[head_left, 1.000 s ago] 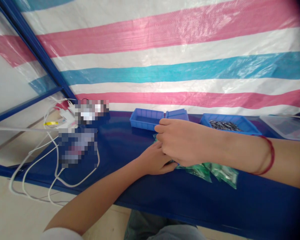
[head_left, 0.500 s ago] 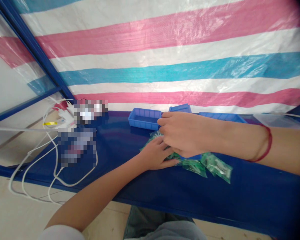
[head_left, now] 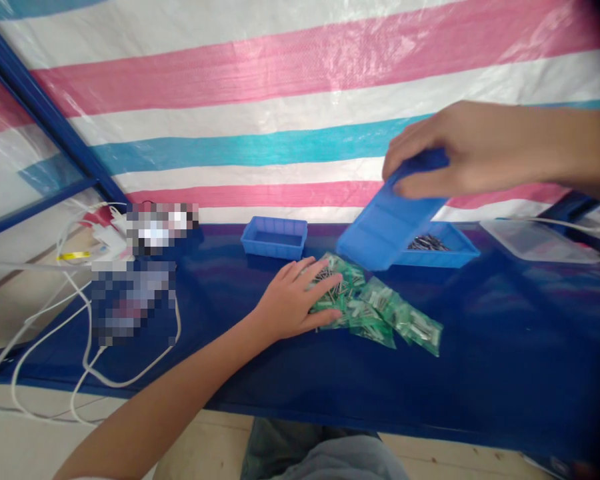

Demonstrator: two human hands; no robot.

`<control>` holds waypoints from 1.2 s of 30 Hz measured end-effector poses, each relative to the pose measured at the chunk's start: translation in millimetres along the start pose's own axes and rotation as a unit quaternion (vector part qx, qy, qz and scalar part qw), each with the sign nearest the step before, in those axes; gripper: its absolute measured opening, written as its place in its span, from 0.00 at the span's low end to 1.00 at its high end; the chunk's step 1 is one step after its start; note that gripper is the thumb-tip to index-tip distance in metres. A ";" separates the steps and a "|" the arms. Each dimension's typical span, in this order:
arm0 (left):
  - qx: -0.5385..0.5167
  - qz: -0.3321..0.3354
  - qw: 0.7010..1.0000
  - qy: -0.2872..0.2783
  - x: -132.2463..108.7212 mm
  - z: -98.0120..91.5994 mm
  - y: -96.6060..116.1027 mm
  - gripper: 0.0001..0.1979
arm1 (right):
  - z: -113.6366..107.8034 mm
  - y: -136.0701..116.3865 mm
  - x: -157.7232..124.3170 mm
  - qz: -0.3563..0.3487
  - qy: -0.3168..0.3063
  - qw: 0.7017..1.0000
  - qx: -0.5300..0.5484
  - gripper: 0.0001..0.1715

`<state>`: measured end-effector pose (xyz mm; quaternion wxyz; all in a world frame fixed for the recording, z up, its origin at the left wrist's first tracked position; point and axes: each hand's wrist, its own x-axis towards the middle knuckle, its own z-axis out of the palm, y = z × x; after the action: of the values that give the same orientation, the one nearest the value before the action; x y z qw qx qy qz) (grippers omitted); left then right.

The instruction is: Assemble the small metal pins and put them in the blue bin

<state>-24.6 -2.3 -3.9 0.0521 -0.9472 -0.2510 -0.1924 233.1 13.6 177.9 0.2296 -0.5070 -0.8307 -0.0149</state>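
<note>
My right hand (head_left: 455, 150) grips the edge of a blue plastic bin (head_left: 390, 223), which is tilted and raised above the table. Below and left of it, my left hand (head_left: 293, 300) lies with fingers spread on a pile of green-tinted plastic packets (head_left: 370, 310). Thin metal pieces, like screws or nails, show through the packets. Behind the raised bin stands another blue bin (head_left: 463, 250) holding dark metal pieces, partly hidden. The inside of the raised bin is turned away from view.
A third blue bin (head_left: 275, 238) sits at the back of the blue table (head_left: 330, 383). A clear plastic lid or tray (head_left: 535, 241) lies at the back right. White cables (head_left: 87, 333) and a power strip loop over the left side. A striped sheet (head_left: 280, 87) hangs behind.
My right hand has lifted the blue bin up and to the right, away from the packets. My left hand has spread its fingers over the pile. The view has shifted slightly.
</note>
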 end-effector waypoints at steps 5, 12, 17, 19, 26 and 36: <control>0.071 -0.167 0.980 0.078 6.3 -10.0 -55.6 0.22 | 9.8 36.5 -11.8 0.092 0.051 0.974 0.199 0.21; 0.147 -0.240 0.959 0.023 6.6 15.0 -96.7 0.17 | 115.2 62.4 -15.0 0.088 0.100 0.964 0.228 0.11; 0.170 -0.265 0.949 0.028 14.6 20.9 -105.0 0.16 | 158.6 66.1 -7.4 0.060 0.053 0.996 0.037 0.07; 0.177 -0.275 0.944 0.033 16.4 22.8 -108.0 0.16 | 169.9 67.6 -7.6 0.048 0.029 0.998 0.008 0.06; 0.176 -0.270 0.946 0.038 20.2 27.2 -105.9 0.16 | 173.8 71.7 -14.3 0.003 -0.035 0.997 -0.065 0.09; 0.141 -0.236 0.960 0.048 20.7 26.4 -87.3 0.16 | 151.8 80.2 -42.0 -0.014 -0.071 0.991 -0.111 0.14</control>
<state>-42.4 88.0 -19.9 0.1501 -0.8337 -0.4893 -0.2073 261.6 56.5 8.9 0.1122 -0.5172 -0.8452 -0.0740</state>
